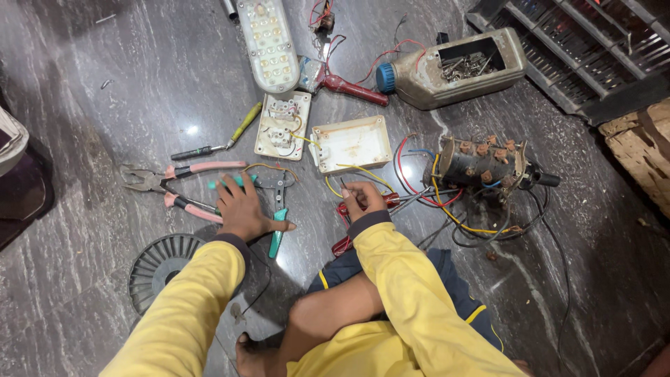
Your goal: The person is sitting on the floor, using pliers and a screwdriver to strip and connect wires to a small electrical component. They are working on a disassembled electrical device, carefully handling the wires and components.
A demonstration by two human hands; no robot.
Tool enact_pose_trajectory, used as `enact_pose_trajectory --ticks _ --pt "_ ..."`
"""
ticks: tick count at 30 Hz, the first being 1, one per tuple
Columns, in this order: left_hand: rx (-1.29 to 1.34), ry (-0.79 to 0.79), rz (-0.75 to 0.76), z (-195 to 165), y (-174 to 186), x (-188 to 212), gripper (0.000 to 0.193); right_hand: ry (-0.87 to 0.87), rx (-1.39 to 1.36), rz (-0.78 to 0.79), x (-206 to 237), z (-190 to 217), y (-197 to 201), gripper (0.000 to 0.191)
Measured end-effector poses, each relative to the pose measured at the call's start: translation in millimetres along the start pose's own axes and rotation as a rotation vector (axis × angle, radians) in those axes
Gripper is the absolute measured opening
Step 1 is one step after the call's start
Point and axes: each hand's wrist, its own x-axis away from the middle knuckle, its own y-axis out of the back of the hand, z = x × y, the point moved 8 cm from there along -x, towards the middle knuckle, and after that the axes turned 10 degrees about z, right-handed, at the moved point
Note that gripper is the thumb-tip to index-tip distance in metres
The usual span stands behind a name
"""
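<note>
- Currently the left hand [241, 209] lies palm-down on the grey marble floor [98, 105], fingers spread over the teal-handled metal wire stripper [278, 209]; it rests on the tool rather than clamping it.
- Just right of it, the right hand [363, 197] is closed on a red-handled tool [359, 209], with thin yellow wire [363, 173] running from the fingertips to the far side.
- Judgement: the wiring step is in hand; the next move calls for closing the left fingers round the stripper and bringing it to the wire end.
- Containers: the white plastic junction box [351, 143] lies open just beyond the right hand, its inside bare but for a wire at the edge.
- Farther right, the grey plastic jug with a cut-out side and blue cap [453, 66] holds loose metal fasteners.
- Pink-handled pliers [174, 185] lie left of the left hand.
</note>
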Motion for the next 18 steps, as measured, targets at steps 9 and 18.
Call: enact_pose_trajectory --ticks 9,18 --pt "-0.090 -0.124 -0.091 -9.2 4.6 -2.6 0.110 0.134 0.179 0.014 0.9 17.0 1.5 0.009" --pt "-0.233 -0.129 -0.161 -23.1 -16.9 2.5 0.078 -0.199 -0.418 0.103 1.9 -14.5 -2.9 0.015"
